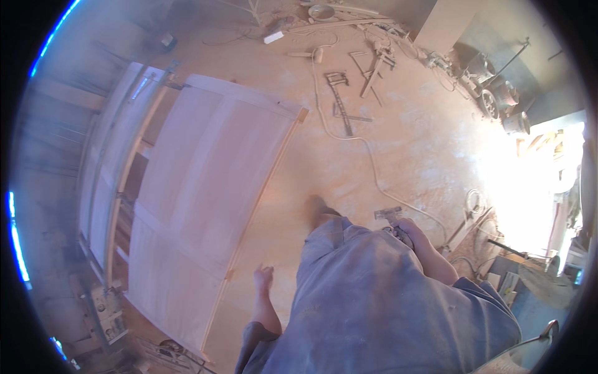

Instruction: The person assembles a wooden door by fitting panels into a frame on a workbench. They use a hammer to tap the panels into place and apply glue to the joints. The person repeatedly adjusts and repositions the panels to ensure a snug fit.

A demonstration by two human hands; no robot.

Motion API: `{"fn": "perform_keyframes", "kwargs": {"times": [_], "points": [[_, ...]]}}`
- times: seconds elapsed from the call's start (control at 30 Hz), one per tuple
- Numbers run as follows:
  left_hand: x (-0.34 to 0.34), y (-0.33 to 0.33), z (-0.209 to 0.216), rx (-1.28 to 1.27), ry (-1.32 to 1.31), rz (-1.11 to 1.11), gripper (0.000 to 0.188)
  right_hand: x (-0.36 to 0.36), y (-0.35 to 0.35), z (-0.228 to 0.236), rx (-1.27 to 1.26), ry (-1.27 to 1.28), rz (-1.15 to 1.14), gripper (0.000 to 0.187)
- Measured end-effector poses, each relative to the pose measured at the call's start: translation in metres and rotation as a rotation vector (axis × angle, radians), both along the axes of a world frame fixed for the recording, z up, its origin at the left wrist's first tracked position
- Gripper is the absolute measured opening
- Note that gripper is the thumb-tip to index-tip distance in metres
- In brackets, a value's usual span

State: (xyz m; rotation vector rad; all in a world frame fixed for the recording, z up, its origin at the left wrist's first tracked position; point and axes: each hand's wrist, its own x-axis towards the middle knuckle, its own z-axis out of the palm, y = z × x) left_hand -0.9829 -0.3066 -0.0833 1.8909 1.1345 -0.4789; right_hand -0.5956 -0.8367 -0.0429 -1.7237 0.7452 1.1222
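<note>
My right hand (403,230) is closed around a tool (389,214) with a flat, roughly rectangular head, held in front of my body on the right. Its exact kind is too small to make out. My left hand (264,273) hangs at my left side with nothing in it, its fingers loosely bent and apart. Nearest to that hand is a large pale wooden panel (205,149), apart from it. The panel has a crosswise strip and lies raised on the left.
A second long pale panel (103,181) stands beyond the first, beside a long rail (128,168). Metal clamps (339,103) lie on the dusty floor (423,143). A pale cable (370,159) winds across it. Buckets (507,93) and scraps line the right side near a bright opening (542,181).
</note>
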Motion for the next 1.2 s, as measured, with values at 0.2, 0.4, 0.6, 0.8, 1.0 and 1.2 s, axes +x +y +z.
{"fn": "perform_keyframes", "kwargs": {"times": [0.2,0.4,0.6,0.8,1.0,1.2], "points": [[0.146,-0.027,0.038,-0.098,-0.118,0.212,0.072,0.094,0.033,0.081,0.024,0.027,-0.036,0.013],[0.254,-0.026,0.066,-0.092,-0.146,0.219,0.073,0.196,0.056,0.073,0.022,0.037,-0.094,0.015],[0.324,-0.036,0.039,0.067,-0.079,-0.166,0.070,0.341,0.103,-0.050,-0.075,-0.048,0.438,0.013],[0.412,-0.106,0.116,-0.033,-0.030,0.400,0.077,0.454,0.285,0.000,0.140,-0.155,0.594,0.024],[0.495,-0.158,0.142,-0.039,0.070,0.327,0.063,0.515,0.277,0.014,0.215,-0.255,0.721,0.034],[0.499,-0.153,0.106,0.235,-0.043,0.316,0.048,0.537,0.141,-0.032,-0.041,-0.194,0.658,0.028]]}}
